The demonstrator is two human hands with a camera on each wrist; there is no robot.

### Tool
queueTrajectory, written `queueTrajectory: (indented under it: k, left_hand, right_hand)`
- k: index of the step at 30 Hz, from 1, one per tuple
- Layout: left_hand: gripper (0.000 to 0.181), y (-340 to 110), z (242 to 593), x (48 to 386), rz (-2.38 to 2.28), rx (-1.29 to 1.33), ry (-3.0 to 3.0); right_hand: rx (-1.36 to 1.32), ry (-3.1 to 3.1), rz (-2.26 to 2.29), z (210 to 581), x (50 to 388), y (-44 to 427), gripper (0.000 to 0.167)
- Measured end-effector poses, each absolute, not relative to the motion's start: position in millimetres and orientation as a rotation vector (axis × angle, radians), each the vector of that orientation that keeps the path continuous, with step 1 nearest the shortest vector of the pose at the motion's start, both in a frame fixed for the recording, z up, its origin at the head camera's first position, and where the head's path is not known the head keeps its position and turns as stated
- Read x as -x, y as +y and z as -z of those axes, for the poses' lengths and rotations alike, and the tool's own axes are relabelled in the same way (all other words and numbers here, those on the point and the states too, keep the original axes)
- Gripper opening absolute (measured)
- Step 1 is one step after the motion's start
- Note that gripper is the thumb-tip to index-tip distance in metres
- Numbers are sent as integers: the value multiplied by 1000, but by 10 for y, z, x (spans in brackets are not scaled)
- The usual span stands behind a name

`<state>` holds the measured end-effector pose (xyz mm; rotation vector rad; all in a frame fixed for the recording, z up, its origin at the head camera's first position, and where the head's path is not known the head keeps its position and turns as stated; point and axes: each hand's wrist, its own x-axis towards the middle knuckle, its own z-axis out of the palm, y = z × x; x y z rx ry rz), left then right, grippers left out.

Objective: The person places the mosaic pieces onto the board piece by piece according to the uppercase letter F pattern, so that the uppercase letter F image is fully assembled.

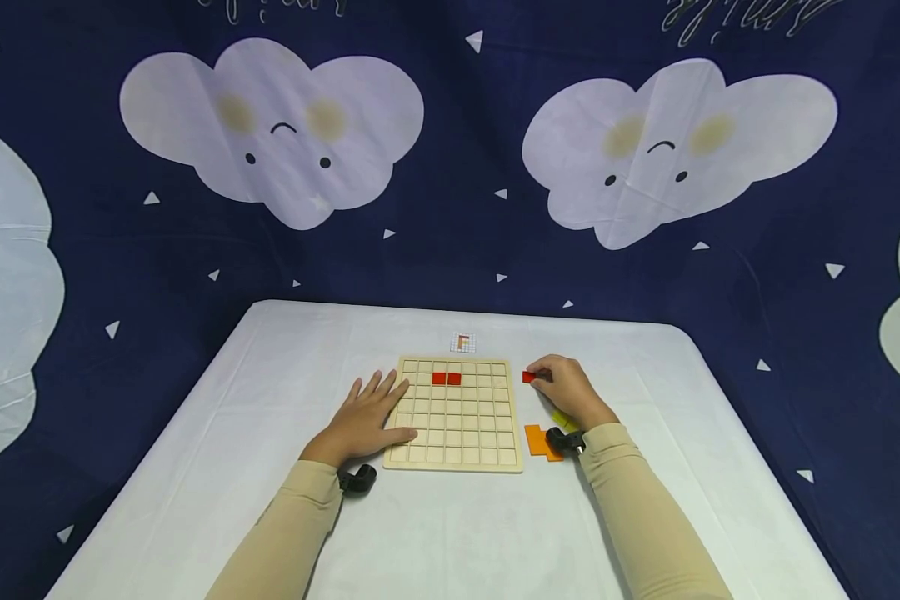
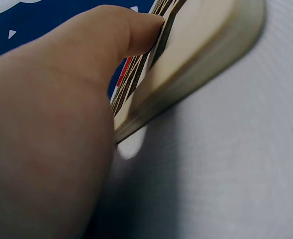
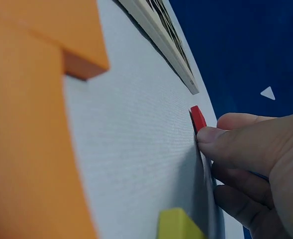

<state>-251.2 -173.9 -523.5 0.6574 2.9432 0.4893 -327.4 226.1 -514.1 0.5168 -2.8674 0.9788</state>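
Observation:
A wooden grid board (image 1: 453, 458) lies on the white table. Two red square tiles (image 1: 447, 379) sit side by side in its upper rows. My left hand (image 1: 363, 423) rests on the board's left edge with fingers spread; the left wrist view shows the thumb (image 2: 141, 32) on the board's rim (image 2: 186, 64). To the right of the board, my right hand (image 1: 570, 390) pinches another red tile (image 3: 198, 118) between thumb and forefinger, at table level. Orange tiles (image 1: 537, 442) and a yellow piece (image 1: 562, 418) lie near the right wrist, partly hidden by it.
A small printed pattern card (image 1: 462, 342) lies just beyond the board's far edge. The table (image 1: 450, 533) ends at a dark blue cloth (image 1: 457, 250) with clouds printed on it. A black wrist camera (image 1: 357, 480) sits on each wrist.

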Motion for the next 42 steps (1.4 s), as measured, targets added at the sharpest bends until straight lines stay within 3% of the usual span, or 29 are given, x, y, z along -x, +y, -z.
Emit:
queueTrajectory:
  k: [12, 42]
  left_hand:
    - [100, -1742, 5248, 2531, -487, -659, 2955]
    - [101, -1750, 5267, 2534, -488, -670, 2952]
  right_hand:
    - [-533, -2804, -1000, 5087, 3301, 2195, 22]
    - [-818, -2775, -1033, 5065, 3253, 1411, 19]
